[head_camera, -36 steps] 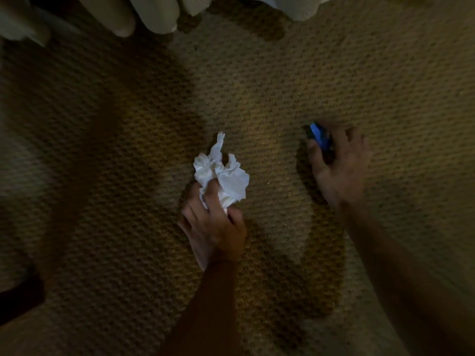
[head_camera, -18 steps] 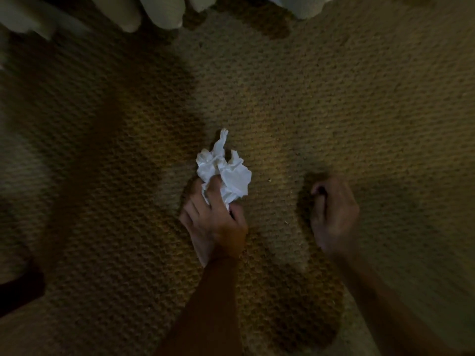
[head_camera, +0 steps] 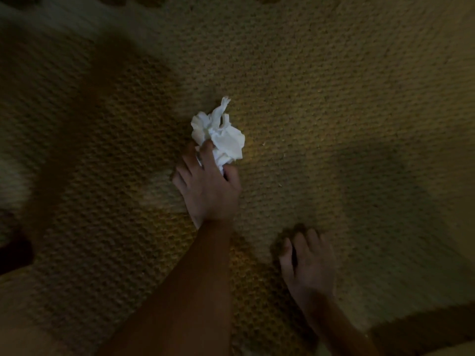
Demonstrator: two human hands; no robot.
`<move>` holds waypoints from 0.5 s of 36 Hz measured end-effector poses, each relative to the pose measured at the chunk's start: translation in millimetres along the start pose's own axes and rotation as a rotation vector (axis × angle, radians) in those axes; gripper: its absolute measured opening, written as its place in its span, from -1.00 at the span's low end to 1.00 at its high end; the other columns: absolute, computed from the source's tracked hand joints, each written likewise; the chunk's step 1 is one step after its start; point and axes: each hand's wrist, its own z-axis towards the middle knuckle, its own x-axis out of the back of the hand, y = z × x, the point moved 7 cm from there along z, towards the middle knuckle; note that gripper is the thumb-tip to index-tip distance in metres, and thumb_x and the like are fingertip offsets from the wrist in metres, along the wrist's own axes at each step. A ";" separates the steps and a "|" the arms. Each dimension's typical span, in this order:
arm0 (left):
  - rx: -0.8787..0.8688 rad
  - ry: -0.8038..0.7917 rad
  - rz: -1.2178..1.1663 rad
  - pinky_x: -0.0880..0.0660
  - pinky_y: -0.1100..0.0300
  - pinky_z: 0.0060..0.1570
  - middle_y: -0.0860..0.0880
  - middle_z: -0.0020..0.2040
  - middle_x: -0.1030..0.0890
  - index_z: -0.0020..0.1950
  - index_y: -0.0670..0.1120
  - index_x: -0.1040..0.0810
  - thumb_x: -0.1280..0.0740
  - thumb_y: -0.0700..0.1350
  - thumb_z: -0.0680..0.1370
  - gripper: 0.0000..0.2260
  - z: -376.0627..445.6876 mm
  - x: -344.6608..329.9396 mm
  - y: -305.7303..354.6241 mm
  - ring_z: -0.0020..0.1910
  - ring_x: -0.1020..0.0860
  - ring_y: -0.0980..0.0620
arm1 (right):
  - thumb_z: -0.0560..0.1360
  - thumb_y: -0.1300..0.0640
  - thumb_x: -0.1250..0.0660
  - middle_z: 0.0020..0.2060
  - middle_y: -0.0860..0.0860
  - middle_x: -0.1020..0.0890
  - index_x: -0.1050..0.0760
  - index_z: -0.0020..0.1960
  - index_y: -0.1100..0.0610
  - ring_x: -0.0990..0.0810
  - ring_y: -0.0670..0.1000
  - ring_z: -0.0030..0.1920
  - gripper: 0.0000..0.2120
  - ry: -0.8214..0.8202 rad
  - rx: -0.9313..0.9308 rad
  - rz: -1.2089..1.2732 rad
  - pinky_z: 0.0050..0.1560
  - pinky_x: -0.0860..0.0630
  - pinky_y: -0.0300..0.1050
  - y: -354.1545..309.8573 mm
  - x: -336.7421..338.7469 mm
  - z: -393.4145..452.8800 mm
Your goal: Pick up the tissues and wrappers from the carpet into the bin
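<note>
A crumpled white tissue (head_camera: 227, 140) is held just above the tan woven carpet (head_camera: 334, 98) at the middle of the view. My left hand (head_camera: 208, 191) grips its lower part with thumb and fingers curled round it. My right hand (head_camera: 308, 265) is low at the right, blurred, with its fingers curled in. The blue wrapper it took hold of a moment ago is hidden inside those fingers. No bin is in view.
A dark object (head_camera: 12, 250) sits at the left edge. A dark shape (head_camera: 424, 332) fills the lower right corner. Broad shadows cross the carpet on the left.
My right hand closed on the blue wrapper and drew back toward me, down and right. The view shifted, so the pale cushions at the top are gone. My left hand kept hold of the tissue.
</note>
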 end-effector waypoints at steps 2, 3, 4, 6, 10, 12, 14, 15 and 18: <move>0.005 0.013 0.029 -0.31 -0.05 0.06 -0.24 0.24 -0.48 0.25 -0.07 -0.37 -0.21 0.02 0.44 -0.59 1.2 0.5 -0.6 0.11 -0.45 -0.24 | 0.54 0.09 -0.11 -0.31 0.13 -0.46 -0.43 -0.25 0.17 -0.39 0.12 -0.24 -0.73 -0.039 0.024 -0.033 -0.21 -0.30 0.02 -2.3 -3.5 -1.7; 0.004 0.018 0.029 -0.33 -0.06 0.05 -0.24 0.23 -0.48 0.25 -0.09 -0.39 -0.23 0.02 0.44 -0.59 1.3 0.9 -0.1 0.11 -0.45 -0.24 | 0.55 0.08 -0.10 -0.30 0.12 -0.47 -0.44 -0.25 0.18 -0.40 0.12 -0.24 -0.72 -0.056 0.014 -0.047 -0.22 -0.32 0.01 -1.5 -4.5 -1.3; 0.002 0.023 0.022 -0.36 -0.08 0.04 -0.25 0.21 -0.49 0.23 -0.10 -0.40 -0.26 0.01 0.43 -0.60 0.6 1.5 0.2 0.11 -0.46 -0.24 | 0.55 0.07 -0.09 -0.30 0.11 -0.47 -0.44 -0.24 0.18 -0.42 0.12 -0.25 -0.71 -0.064 0.000 -0.061 -0.24 -0.34 -0.01 -1.7 -3.8 -1.0; -0.002 0.061 -0.021 -0.39 -0.12 0.05 -0.26 0.19 -0.50 0.21 -0.11 -0.40 -0.29 0.00 0.42 -0.60 0.0 4.8 0.2 0.11 -0.47 -0.25 | 0.55 0.06 -0.08 -0.29 0.11 -0.47 -0.45 -0.24 0.18 -0.44 0.13 -0.26 -0.70 -0.066 -0.002 -0.078 -0.26 -0.36 -0.02 -4.1 -3.0 0.7; 0.004 0.135 -0.107 -0.41 -0.12 0.08 -0.28 0.15 -0.52 0.17 -0.10 -0.32 -0.34 -0.03 0.40 -0.59 -4.5 13.2 -0.3 0.12 -0.48 -0.26 | 0.56 0.04 -0.06 -0.27 0.12 -0.49 -0.46 -0.21 0.18 -0.44 0.14 -0.23 -0.68 -0.066 0.010 -0.116 -0.25 -0.37 -0.03 -5.8 -3.2 1.7; 0.005 0.151 -0.150 -0.37 -0.11 0.12 -0.29 0.14 -0.52 0.16 -0.16 -0.42 -0.35 -0.05 0.38 -0.61 -7.7 18.2 -1.1 0.13 -0.48 -0.27 | 0.56 0.03 -0.05 -0.26 0.12 -0.50 -0.47 -0.20 0.17 -0.44 0.14 -0.22 -0.68 -0.065 0.011 -0.130 -0.23 -0.36 -0.02 -6.2 -4.0 1.9; 0.004 0.165 -0.209 -0.30 -0.05 0.17 -0.27 0.14 -0.52 0.13 -0.21 -0.50 -0.36 -0.07 0.38 -0.63 -7.5 23.0 -2.8 0.15 -0.46 -0.25 | 0.56 0.03 -0.05 -0.25 0.13 -0.50 -0.47 -0.19 0.18 -0.45 0.15 -0.21 -0.68 -0.056 0.003 -0.122 -0.22 -0.37 0.00 -5.8 -4.9 4.3; 0.019 0.180 -0.245 -0.29 -0.03 0.18 -0.26 0.15 -0.51 0.12 -0.23 -0.52 -0.35 -0.07 0.39 -0.64 -14.9 27.4 -9.1 0.16 -0.46 -0.25 | 0.56 0.03 -0.05 -0.24 0.14 -0.50 -0.47 -0.18 0.18 -0.45 0.16 -0.20 -0.68 -0.058 0.015 -0.122 -0.20 -0.38 0.01 -6.7 -4.6 0.8; 0.064 0.177 -0.356 -0.34 -0.02 0.24 -0.28 0.19 -0.49 0.19 -0.26 -0.51 -0.35 -0.07 0.46 -0.62 -38.4 31.6 -22.6 0.20 -0.44 -0.23 | 0.57 0.03 -0.05 -0.20 0.14 -0.52 -0.47 -0.14 0.18 -0.45 0.15 -0.15 -0.68 -0.058 0.017 -0.131 -0.15 -0.39 0.01 -5.8 -6.6 2.3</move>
